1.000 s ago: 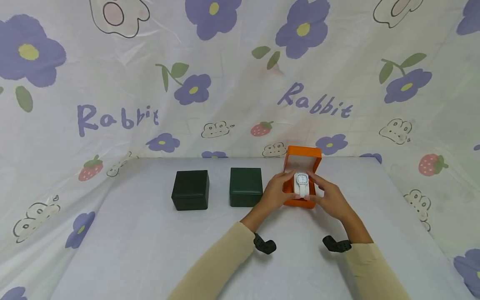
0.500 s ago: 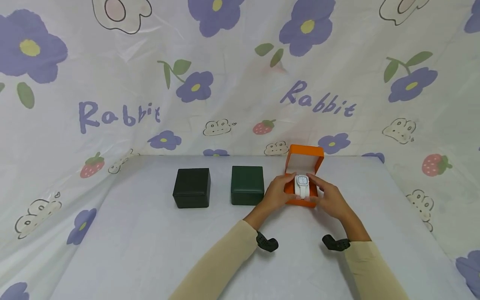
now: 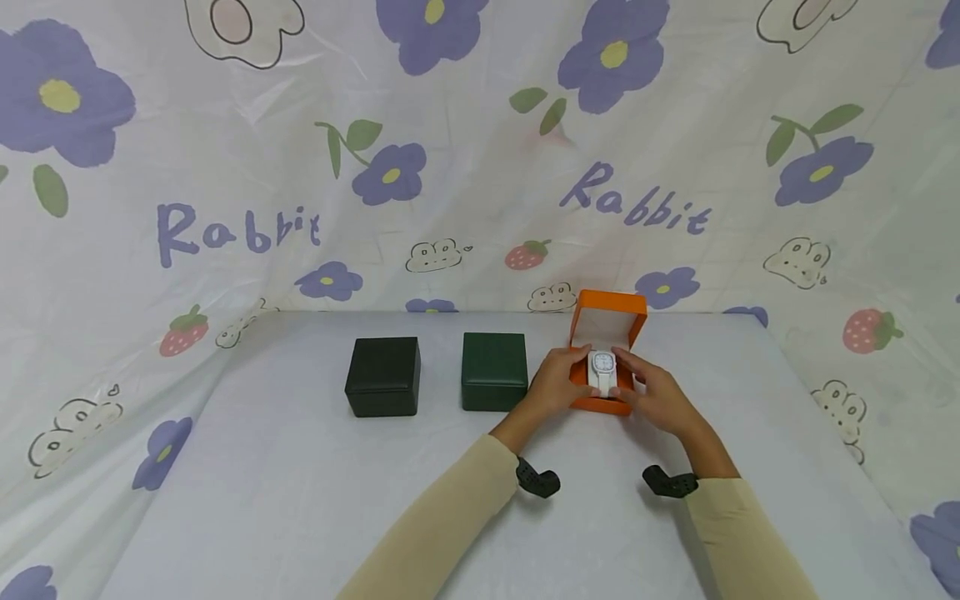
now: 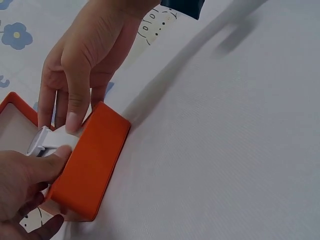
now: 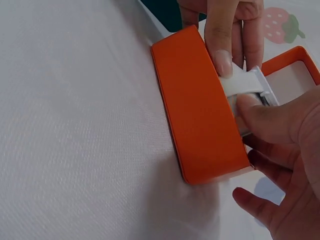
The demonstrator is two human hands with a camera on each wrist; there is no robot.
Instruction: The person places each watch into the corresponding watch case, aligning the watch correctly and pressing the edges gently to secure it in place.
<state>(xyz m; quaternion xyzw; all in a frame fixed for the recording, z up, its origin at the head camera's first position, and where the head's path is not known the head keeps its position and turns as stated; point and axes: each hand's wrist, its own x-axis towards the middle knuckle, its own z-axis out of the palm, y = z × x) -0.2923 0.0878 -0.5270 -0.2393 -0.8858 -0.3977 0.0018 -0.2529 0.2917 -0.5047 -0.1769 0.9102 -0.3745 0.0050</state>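
Note:
A white wristwatch (image 3: 602,367), its white strap wrapped round a pale cushion, sits in the opening of an orange watch box (image 3: 603,407). The box's lid (image 3: 613,302) stands raised at the back. My left hand (image 3: 552,382) pinches the watch from the left, thumb low on the strap side and fingers higher up. From the opposite side my right hand (image 3: 662,398) pinches it too. In the left wrist view the watch face tilts toward the lid, and both thumbs press beside the strap (image 4: 57,139) behind the box's front wall. Some fingertips are hidden inside the box.
Left of the orange box stands a closed dark green box (image 3: 494,372), close by my left hand. Farther left is a closed black box (image 3: 382,377). All rest on a white-covered table (image 3: 300,500), with a patterned curtain (image 3: 465,150) behind it.
The watch has shifted very slightly lower in the box over the last second, with both hands staying on it. The head view has shifted a little; the other boxes stay put.

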